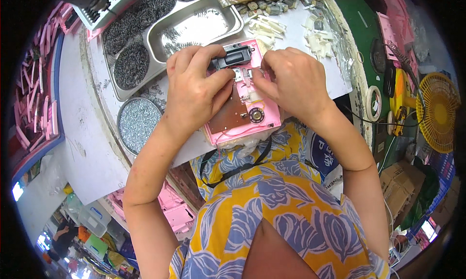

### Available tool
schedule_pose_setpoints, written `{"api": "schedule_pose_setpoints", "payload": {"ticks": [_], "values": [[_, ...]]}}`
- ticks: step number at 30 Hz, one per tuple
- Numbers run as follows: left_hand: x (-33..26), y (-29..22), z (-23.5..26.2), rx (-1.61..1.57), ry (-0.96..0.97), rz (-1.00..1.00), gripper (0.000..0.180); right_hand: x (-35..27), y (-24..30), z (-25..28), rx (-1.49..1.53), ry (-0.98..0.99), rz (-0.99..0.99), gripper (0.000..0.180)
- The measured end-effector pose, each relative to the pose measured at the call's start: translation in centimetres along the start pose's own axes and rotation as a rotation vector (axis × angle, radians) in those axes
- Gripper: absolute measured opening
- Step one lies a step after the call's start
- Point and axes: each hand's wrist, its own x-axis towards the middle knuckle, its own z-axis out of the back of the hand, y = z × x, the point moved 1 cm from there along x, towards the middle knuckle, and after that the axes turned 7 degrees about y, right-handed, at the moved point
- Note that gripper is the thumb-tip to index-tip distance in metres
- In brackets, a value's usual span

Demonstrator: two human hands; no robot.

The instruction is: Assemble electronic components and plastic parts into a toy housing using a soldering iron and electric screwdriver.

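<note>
A pink plastic casing (pixel 272 115) lies tilted before me, with a brown circuit board (pixel 224 115), a small round metal-rimmed part (pixel 256 115) and thin wires in it. Across its far end is a black oblong part (pixel 236 57). My left hand (pixel 193 87) is closed at the left end of this part, its fingertips on it and its thumb just below. Beside the thumb sits a small white and metal piece (pixel 241 75). From the right, my right hand (pixel 297 80) pinches at this piece's right side; what its fingertips hold is hidden.
Left of the casing stand a metal tray (pixel 194 24) of dark springs and a round dish (pixel 140 126) of small silvery screws. White plastic pieces (pixel 264 29) and small motors (pixel 276 6) lie beyond. At right are a tape roll (pixel 373 103) and a yellow fan (pixel 439 111).
</note>
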Motion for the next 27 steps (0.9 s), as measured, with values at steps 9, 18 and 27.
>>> {"api": "schedule_pose_setpoints", "payload": {"ticks": [9,18,27], "values": [[-0.2,-0.6,0.3,0.015,0.035,0.039,0.022,0.4,0.2,-0.5,0.009,0.093,-0.098,0.012],[0.2,-1.0,0.3,0.157,0.100,-0.027,0.029,0.5,3.8,0.0,-0.416,0.306,0.100,0.010],[-0.7,-0.8,-0.1,0.038,0.148,-0.153,0.046,-0.9,-3.2,1.7,0.799,0.195,-0.440,0.019]]}}
